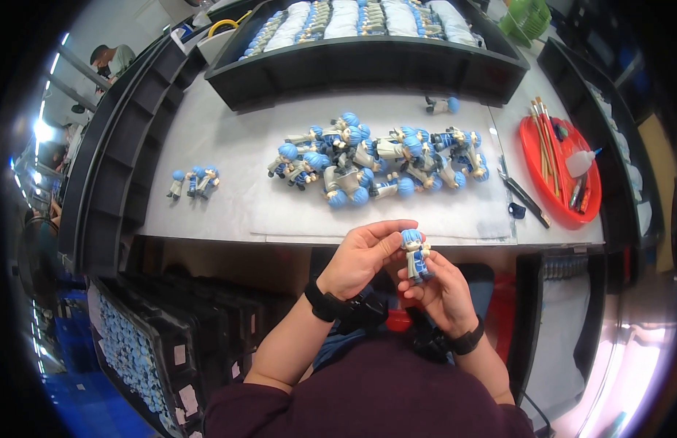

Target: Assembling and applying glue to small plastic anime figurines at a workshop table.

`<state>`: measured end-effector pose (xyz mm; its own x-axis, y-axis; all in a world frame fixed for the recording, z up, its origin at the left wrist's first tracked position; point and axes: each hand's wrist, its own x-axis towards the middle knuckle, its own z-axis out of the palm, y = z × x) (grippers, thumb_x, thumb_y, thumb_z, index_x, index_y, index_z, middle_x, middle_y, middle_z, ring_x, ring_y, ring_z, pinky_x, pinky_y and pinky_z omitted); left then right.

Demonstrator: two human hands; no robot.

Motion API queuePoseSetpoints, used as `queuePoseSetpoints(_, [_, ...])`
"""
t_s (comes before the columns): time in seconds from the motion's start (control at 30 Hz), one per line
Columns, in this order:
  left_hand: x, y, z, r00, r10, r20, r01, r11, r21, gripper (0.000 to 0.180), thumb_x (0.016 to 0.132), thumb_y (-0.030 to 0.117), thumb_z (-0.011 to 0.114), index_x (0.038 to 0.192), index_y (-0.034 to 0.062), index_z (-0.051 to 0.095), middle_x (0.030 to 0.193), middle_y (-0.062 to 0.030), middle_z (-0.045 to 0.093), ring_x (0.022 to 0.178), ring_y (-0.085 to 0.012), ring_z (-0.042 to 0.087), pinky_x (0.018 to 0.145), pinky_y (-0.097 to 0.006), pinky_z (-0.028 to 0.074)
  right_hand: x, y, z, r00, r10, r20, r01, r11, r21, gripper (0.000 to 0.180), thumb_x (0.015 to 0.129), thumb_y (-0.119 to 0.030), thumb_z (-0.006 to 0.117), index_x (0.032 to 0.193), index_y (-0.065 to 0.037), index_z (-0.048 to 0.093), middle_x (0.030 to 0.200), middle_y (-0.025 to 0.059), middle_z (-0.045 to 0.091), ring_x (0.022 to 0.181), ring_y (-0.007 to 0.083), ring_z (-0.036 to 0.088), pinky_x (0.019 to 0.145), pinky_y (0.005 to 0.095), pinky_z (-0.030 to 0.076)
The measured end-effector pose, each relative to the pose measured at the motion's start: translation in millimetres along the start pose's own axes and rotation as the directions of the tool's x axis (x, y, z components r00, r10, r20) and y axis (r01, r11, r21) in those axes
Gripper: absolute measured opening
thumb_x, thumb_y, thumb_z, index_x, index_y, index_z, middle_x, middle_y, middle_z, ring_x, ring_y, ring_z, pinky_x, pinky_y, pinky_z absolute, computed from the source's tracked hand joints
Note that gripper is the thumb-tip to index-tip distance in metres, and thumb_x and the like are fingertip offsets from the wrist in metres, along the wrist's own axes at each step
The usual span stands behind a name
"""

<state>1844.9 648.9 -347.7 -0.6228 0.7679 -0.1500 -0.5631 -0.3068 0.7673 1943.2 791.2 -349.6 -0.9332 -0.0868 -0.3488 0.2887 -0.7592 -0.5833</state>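
Just off the table's near edge, a small blue-haired figurine (pixel 416 255) is held upright between both hands. My left hand (pixel 362 255) pinches its head with thumb and fingers. Around its lower body, my right hand (pixel 444 292) closes from the other side. A heap of similar figurines (pixel 353 164) lies on the white-covered table in front of me. Three or so more figurines (pixel 195 182) rest apart at the left. One single figurine (pixel 442 105) lies by the far tray.
A black tray (pixel 368 77) packed with rows of figurines and white padding stands at the back. On the right, a red dish (pixel 528 157) holds brushes and a small bottle, with a dark pen-like tool (pixel 524 198) beside it. Black racks (pixel 120 160) flank the left; a crate of blue parts (pixel 127 358) sits below.
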Motion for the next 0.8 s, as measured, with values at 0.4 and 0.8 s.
queuePoseSetpoints(0.4, [-49.9,127.0,-104.0,0.732,0.579,-0.359,0.241,0.272,0.931,0.024,0.084,0.011,0.046,0.101,-0.0018,0.057,0.087,-0.0129,0.062,0.078,-0.0189,0.058,0.071,-0.028,0.045,-23.6,3.9,-22.8,0.980,-0.141,-0.139,0.134,0.989,-0.058,0.021,0.089,-0.016,0.040,0.100,0.000,0.048,0.084,0.0152,0.059,0.070,0.0194,0.059,0.060,0.0262,0.050])
queuePoseSetpoints(0.8, [-7.6,147.0,-94.1,0.806,0.581,-0.114,0.169,-0.040,0.985,0.021,0.077,0.008,0.055,0.096,0.0001,0.060,0.091,-0.0140,0.062,0.081,-0.0222,0.059,0.072,-0.031,0.045,-15.3,5.1,-21.3,0.969,-0.157,-0.193,0.145,0.987,-0.071,0.020,0.088,-0.016,0.042,0.098,0.000,0.049,0.082,0.0125,0.059,0.069,0.0175,0.058,0.060,0.0253,0.049])
